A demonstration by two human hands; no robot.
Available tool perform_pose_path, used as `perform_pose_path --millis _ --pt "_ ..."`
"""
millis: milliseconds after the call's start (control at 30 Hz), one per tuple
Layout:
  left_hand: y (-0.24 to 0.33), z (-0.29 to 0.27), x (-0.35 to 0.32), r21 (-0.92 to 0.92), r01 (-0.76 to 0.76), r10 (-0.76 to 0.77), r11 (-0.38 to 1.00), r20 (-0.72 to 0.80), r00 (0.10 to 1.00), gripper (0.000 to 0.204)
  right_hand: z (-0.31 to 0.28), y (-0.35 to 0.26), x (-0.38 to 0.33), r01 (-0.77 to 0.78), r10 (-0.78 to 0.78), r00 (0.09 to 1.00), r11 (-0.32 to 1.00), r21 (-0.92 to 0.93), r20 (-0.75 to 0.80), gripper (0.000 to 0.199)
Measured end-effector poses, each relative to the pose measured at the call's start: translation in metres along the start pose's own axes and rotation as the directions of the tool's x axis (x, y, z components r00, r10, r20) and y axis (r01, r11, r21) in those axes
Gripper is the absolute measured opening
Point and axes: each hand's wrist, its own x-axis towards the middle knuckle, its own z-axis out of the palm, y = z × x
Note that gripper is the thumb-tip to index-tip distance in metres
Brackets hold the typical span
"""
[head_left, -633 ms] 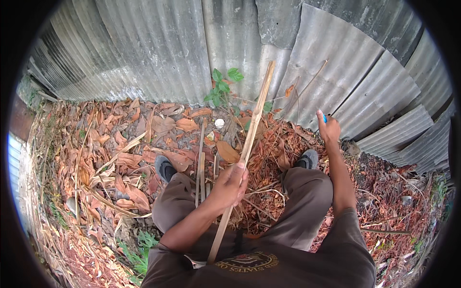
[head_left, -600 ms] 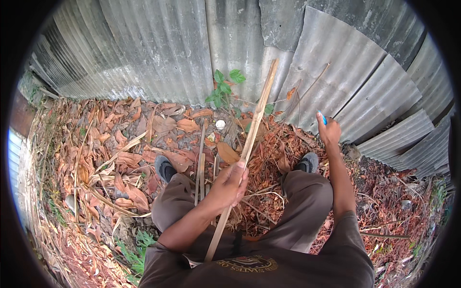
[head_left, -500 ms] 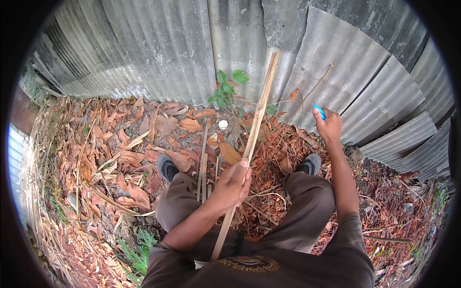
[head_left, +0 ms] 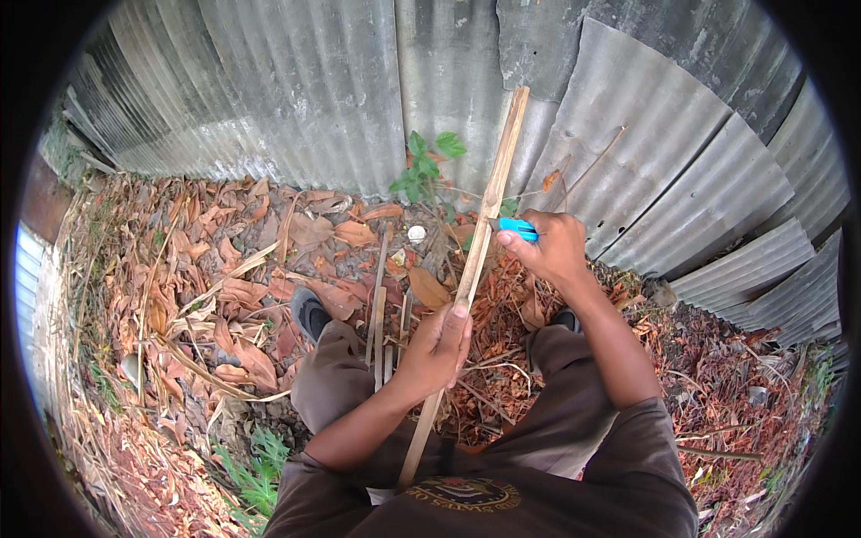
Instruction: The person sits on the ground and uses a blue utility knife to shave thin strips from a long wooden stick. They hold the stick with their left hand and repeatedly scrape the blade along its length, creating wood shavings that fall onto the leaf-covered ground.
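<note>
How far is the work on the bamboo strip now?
Done: several cut strips lie between the feet. In hand: left hand grips the long bamboo strip; right hand sets a blue-handled knife against it. Left: most of the strip looks untrimmed.

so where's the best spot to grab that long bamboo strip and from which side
Best near its lower middle, where the left hand already wraps the bamboo strip, coming in from its left side. The strip is long, thin and tilted up toward the corrugated metal wall, so a grip well below the top probably steadies it and leaves the upper part free, where the right hand holds a blue-handled knife against it.
</note>
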Motion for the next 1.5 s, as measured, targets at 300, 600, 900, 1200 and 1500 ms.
perform_pose_path --millis 300,600,900,1200,1500 --pt "-0.001 -0.008 -0.004 -0.103 0.06 -0.058 0.993 0.019 0.998 0.038 0.005 -0.008 0.008 0.101 -0.109 0.991 0.99 -0.103 -0.077 0.061" --pt "0.002 -0.013 -0.002 -0.025 0.0 -0.001 1.0 -0.039 0.999 0.037 0.012 -0.008 0.013 0.049 -0.049 0.999 0.994 -0.096 0.002 0.063" --pt "-0.01 -0.015 -0.007 0.238 -0.139 0.165 0.961 -0.094 0.982 0.029 0.014 -0.016 0.011 0.022 -0.021 1.0 0.999 -0.035 0.023 0.065" --pt "-0.002 -0.011 -0.01 0.178 0.029 -0.016 0.984 -0.073 0.997 0.032 0.033 0.022 0.02 0.273 -0.299 0.952 0.925 -0.266 -0.062 0.068" --pt "-0.026 -0.014 0.011 0.181 -0.092 0.105 0.979 -0.065 0.992 0.035 -0.023 0.079 0.046 -0.278 0.203 0.942 0.919 -0.281 -0.267 0.073"
